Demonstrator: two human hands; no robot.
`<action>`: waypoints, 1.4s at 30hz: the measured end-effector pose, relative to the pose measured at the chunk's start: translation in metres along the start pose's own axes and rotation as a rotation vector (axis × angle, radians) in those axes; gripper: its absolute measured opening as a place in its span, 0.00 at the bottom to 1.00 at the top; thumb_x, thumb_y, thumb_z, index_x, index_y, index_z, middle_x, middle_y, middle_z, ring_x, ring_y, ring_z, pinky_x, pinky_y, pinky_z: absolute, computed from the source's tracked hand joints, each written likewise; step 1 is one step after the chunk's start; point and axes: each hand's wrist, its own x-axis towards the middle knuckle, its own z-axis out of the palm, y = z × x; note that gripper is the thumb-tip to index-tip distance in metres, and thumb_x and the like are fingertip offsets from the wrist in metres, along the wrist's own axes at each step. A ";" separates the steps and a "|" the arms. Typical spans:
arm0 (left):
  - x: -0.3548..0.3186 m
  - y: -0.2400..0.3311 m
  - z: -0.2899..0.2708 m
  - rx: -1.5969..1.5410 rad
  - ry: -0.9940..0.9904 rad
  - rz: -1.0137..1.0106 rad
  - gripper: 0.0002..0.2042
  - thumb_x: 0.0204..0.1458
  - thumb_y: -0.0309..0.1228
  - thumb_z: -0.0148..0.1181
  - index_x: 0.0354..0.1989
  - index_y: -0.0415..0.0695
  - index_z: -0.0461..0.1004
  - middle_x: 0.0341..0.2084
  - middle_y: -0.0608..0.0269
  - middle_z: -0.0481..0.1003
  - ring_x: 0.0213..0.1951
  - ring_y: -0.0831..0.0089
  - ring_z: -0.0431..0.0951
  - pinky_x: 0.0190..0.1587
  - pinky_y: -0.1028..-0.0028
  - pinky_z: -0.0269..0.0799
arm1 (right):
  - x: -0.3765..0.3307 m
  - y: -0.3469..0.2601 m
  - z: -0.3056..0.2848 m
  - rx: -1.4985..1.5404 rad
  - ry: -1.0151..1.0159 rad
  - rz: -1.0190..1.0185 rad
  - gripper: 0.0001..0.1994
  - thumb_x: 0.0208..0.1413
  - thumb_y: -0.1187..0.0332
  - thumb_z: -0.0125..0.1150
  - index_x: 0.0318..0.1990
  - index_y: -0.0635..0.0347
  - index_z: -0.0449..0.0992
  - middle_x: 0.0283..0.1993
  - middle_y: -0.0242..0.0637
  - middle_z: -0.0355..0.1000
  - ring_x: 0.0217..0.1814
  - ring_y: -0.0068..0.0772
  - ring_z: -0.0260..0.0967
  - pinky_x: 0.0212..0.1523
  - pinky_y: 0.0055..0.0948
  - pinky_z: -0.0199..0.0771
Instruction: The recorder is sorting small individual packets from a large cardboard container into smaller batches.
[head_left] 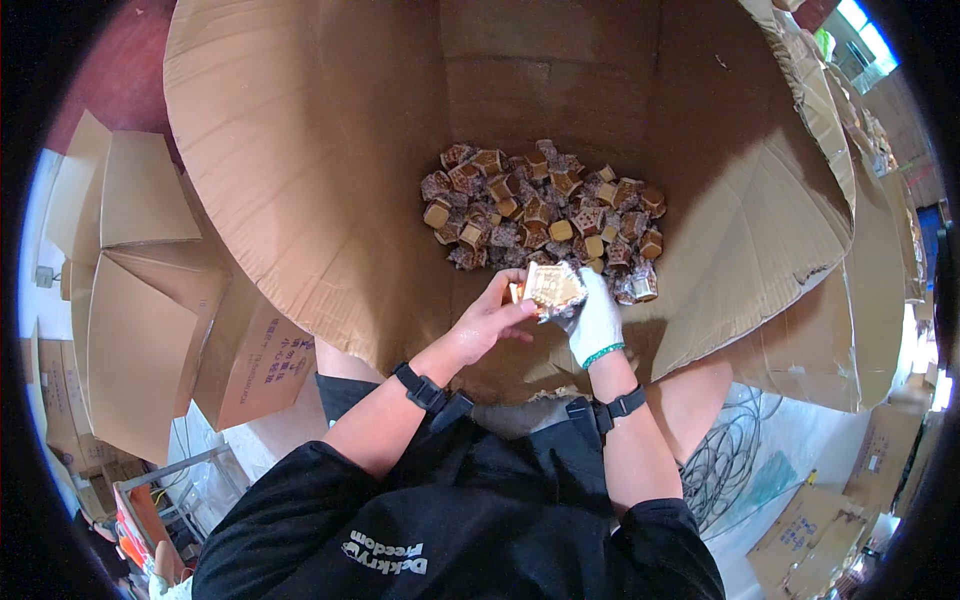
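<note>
Between my hands, over the near side of a large cardboard box [720, 180], is a small house-shaped ornament [553, 286]. It looks pale and gold, with an orange glow at its left side and what seems to be clear wrap at its lower right. My bare left hand [487, 322] grips its left side with thumb and fingers. On its right side, my right hand [598, 325] is closed round the edge in a white glove with a green cuff; those fingertips are partly hidden. Beyond them, a heap of similar brown ornaments [535, 225], many in clear wrap, lies on the box bottom.
Tall, bent cardboard walls surround the heap, and the near flap reaches my legs. An open carton [150, 300] stands at the left, by a metal frame [190, 465]. Coiled black cable [725, 455] lies on the floor at the right, near a flat carton [805, 535].
</note>
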 end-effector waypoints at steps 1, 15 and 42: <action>0.002 -0.003 -0.003 -0.044 0.047 -0.016 0.22 0.63 0.47 0.49 0.59 0.49 0.61 0.48 0.64 0.72 0.47 0.67 0.76 0.45 0.60 0.77 | -0.006 -0.001 0.005 -0.152 -0.008 -0.028 0.14 0.61 0.57 0.57 0.44 0.56 0.77 0.40 0.33 0.77 0.42 0.32 0.75 0.45 0.32 0.75; 0.004 -0.011 0.003 0.528 0.278 0.444 0.22 0.56 0.25 0.48 0.60 0.40 0.57 0.50 0.61 0.64 0.50 0.74 0.66 0.55 0.74 0.62 | -0.002 0.025 0.000 -0.913 -0.089 -0.538 0.16 0.66 0.60 0.46 0.48 0.64 0.73 0.48 0.44 0.74 0.52 0.40 0.70 0.56 0.34 0.65; 0.011 -0.029 0.014 0.499 0.443 0.370 0.17 0.68 0.38 0.38 0.58 0.41 0.62 0.45 0.57 0.73 0.48 0.70 0.72 0.54 0.71 0.66 | -0.017 0.018 0.027 -1.041 0.229 -0.566 0.24 0.66 0.49 0.42 0.43 0.63 0.73 0.39 0.58 0.74 0.45 0.60 0.71 0.47 0.47 0.68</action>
